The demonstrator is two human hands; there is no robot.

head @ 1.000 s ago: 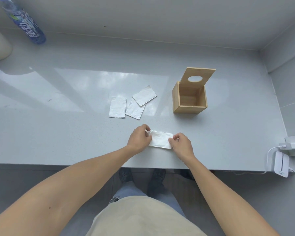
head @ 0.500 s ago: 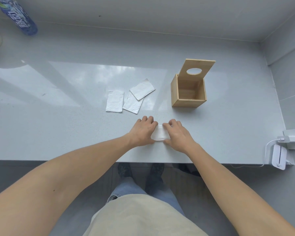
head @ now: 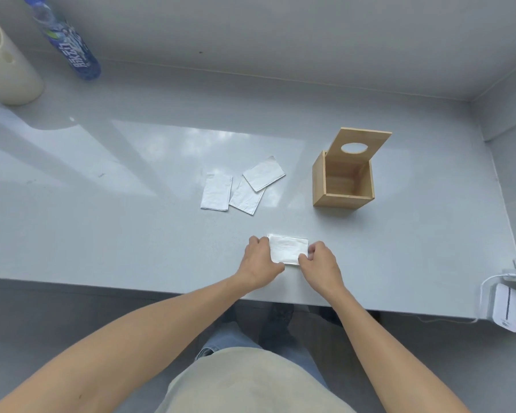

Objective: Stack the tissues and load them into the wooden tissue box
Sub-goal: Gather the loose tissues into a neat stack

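Observation:
A folded white tissue (head: 288,248) lies flat near the front edge of the grey counter (head: 131,234). My left hand (head: 258,260) grips its left end and my right hand (head: 320,262) pinches its right end. Three more folded tissues lie further back: one on the left (head: 216,192), one in the middle (head: 245,199) and one (head: 264,173) partly overlapping the middle one. The wooden tissue box (head: 341,183) stands to the right of them, empty, its lid with an oval hole (head: 359,144) tilted up and back.
A blue-labelled plastic bottle (head: 69,46) and a cream cylinder (head: 6,67) stand at the far left by the wall. A white charger with its cable (head: 505,305) hangs off the counter's right front corner. A wall closes the right side.
Half a second ago both hands lay palm-down over the tissue, hiding most of it. Now they have drawn back to its ends and the flat tissue shows between them.

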